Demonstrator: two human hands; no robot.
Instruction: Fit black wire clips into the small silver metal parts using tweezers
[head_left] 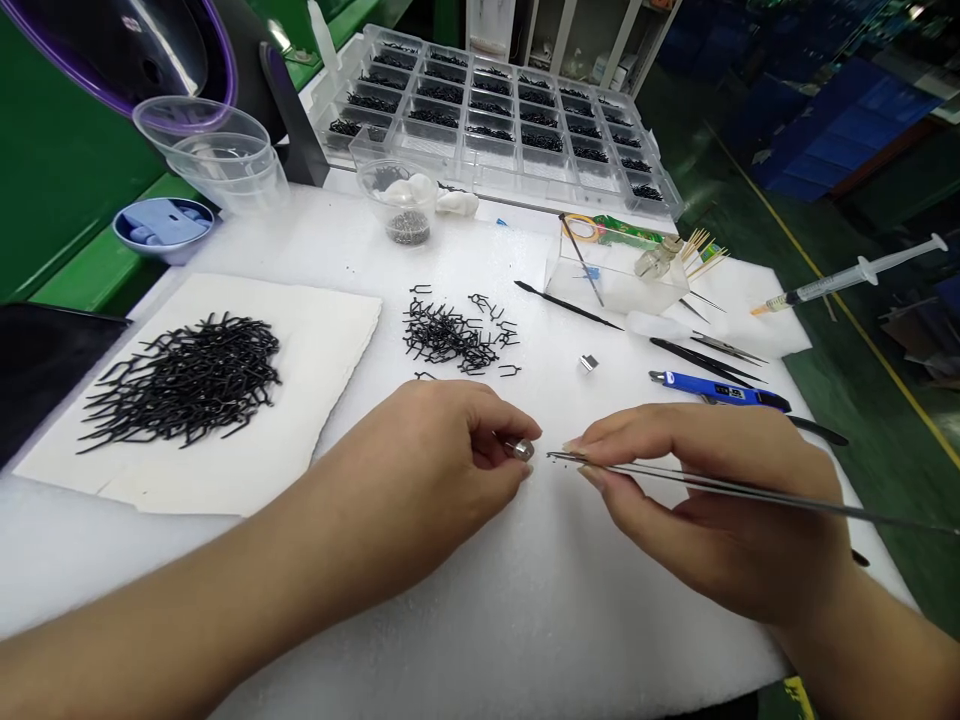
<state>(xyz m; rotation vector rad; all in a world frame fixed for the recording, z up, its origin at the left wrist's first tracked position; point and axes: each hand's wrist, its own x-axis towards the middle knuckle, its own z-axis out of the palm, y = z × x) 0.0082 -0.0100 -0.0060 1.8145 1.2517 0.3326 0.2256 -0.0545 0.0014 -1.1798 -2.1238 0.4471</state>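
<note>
- Green factory floor point(877, 480) lies beyond a bench covered by a white foam sheet point(480, 630).
- Clear compartment tray point(420, 150) stands at the far edge; most compartments hold black wire pieces, while those in the nearest row look bare.
- Paper sheet point(330, 350) on the foam carries a large tangled heap of black wire pieces point(184, 380).
- Smaller heap of the same pieces point(450, 335) lies loose on the foam, with a few strays around it.
- Blue utility knife point(720, 390), a syringe point(847, 285) and an acrylic box point(615, 270) lie off to the right.
- Left hand point(420, 470) is curled closed, pinching a small silver piece point(519, 450) between thumb and fingers just above the foam.
- Right hand point(712, 500) grasps long tweezers point(750, 497) in a pencil-like pinch, their tips almost touching the silver piece. Whether the tips hold anything is too small to tell.
- Second silver piece point(589, 363) rests alone on the foam, between the smaller heap and the knife.
</note>
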